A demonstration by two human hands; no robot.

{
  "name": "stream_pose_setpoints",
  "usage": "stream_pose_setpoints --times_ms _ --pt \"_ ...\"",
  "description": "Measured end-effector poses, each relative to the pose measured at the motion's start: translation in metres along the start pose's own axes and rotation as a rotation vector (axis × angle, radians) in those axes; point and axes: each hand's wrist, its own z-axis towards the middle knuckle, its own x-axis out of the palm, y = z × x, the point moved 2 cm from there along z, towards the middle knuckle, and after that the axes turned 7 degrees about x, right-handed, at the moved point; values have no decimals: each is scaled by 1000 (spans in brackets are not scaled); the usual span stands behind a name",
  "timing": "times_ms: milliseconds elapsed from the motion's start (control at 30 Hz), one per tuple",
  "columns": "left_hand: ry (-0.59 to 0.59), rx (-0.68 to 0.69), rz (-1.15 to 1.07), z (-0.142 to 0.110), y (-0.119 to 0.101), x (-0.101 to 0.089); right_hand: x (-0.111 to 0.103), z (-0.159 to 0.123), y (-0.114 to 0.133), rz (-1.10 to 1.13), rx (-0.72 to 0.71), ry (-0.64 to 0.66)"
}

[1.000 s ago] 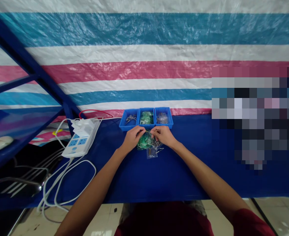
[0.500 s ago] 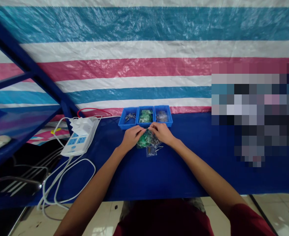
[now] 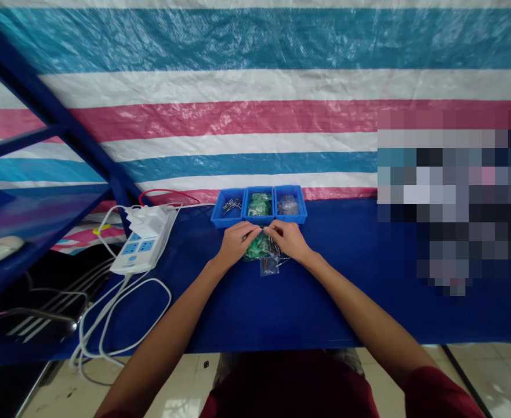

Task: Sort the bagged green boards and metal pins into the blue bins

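Observation:
My left hand (image 3: 236, 242) and my right hand (image 3: 290, 240) meet just in front of the blue bins, fingertips close together. Both are closed in a pinch, and what lies between the fingers is too small to name. Beneath them is a pile of green packets (image 3: 257, 248), with thin metal pieces (image 3: 276, 248) partly covered by my right hand. A small clear bag (image 3: 270, 266) with slim parts in it lies nearest to me. Behind my hands stand a left bin (image 3: 227, 222) of metal pieces, a middle bin of green packets (image 3: 259, 204) and a right bin of clear bags (image 3: 287, 204).
A white power strip (image 3: 137, 255) with plugged-in adapters lies left on the blue table (image 3: 272, 325), its cables (image 3: 102, 325) looping towards the front edge. A blue metal frame (image 3: 64, 136) rises at the left. A striped sheet (image 3: 238, 87) hangs behind. The right side is pixelated.
Both hands stay over the pile, fingertips still close together, with a slight shift in finger position. The whole view has shifted a little; the bins and packets look the same.

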Motion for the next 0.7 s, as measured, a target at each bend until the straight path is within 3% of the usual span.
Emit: stream_pose_setpoints --times_ms 233,500,700 --pt "-7 31 -28 1 -3 -2 3 -2 0 20 -91 33" --pt "-92 24 -27 0 -5 0 5 -4 2 -3 -88 12" --pt "-114 -110 -106 3 -10 -4 6 -6 0 -18 -6 6"
